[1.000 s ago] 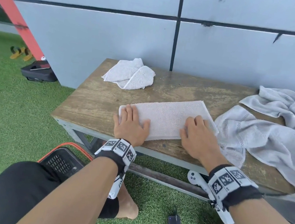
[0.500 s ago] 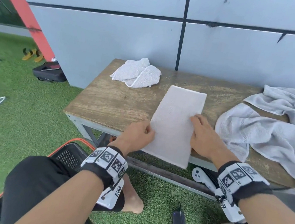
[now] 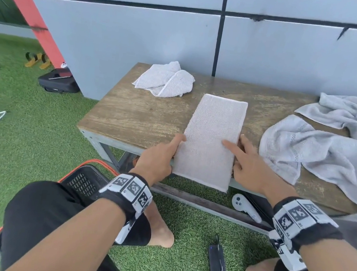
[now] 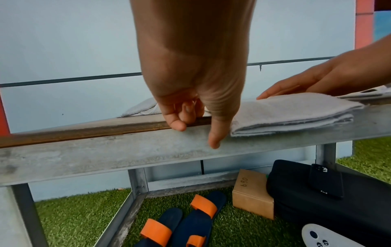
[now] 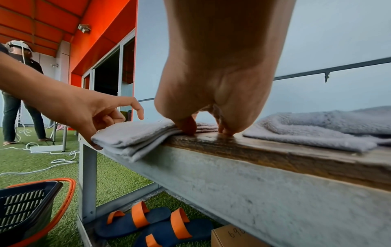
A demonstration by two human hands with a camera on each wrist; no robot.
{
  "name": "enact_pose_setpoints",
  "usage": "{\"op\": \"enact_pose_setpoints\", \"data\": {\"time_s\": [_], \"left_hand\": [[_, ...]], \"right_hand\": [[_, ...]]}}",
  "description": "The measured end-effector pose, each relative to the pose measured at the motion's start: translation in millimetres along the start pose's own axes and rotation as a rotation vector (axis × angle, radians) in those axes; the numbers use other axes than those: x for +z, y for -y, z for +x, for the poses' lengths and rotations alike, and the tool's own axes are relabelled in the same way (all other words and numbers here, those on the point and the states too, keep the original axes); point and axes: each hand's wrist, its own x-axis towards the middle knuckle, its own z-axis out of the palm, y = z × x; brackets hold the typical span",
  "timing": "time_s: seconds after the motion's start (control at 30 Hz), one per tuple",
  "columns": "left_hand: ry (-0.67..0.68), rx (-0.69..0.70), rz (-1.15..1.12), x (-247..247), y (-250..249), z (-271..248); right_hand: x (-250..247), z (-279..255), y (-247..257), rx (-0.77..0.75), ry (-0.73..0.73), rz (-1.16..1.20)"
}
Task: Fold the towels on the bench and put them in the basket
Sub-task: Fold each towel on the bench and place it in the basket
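From the head, the folded towel (image 3: 212, 139) lies on the bench (image 3: 135, 116), its near end overhanging, between the left hand (image 3: 159, 157) and the right hand (image 3: 250, 166), whose straight fingers touch it. The left wrist shows curled fingers (image 4: 177, 124) beside it; whether they grip it I cannot tell. The right wrist shows the basket (image 5: 70, 185) on grass (image 5: 118, 177).

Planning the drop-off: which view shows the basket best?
Right wrist: the basket shows its orange rim and dark mesh wall. The head view catches only a corner behind the leg; the left wrist view misses it.
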Motion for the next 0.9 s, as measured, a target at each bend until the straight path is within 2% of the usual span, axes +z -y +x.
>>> {"op": "enact_pose_setpoints", "data": {"time_s": [0.1,0.27,0.37,0.53,0.63,0.77,0.9], "left_hand": [[0.013,0.043,-0.081,-0.4,5.3,3.4],[-0.047,0.087,-0.488,0.5,15.3,5.4],[-0.068,0.118,-0.613,0.6,15.8,6.9],[-0.142,0.123,-0.672,-4.0,10.3,9.8],[-0.174,0.114,-0.692,-3.2,6.9,9.7],[-0.202,0.084,-0.733,-0.5,11.8,10.5],[-0.293,0.089,-0.777,-2.1,11.1,8.0]], "right_hand": [[-1.3,-6.2,-2.0,-0.033,0.027,0.024],[-6.5,-18.1,-3.0,-0.082,0.110,0.073],[-5.7,-22.2,-6.9,-0.102,0.142,0.033],[11.8,-27.0,-2.7,-0.119,-0.095,-0.031],[20.3,-28.2,-1.9,-0.119,-0.149,-0.033],[15.1,-25.9,3.3,-0.149,-0.190,0.176],[6.2,-24.7,9.5,-0.229,-0.342,0.191]]}}
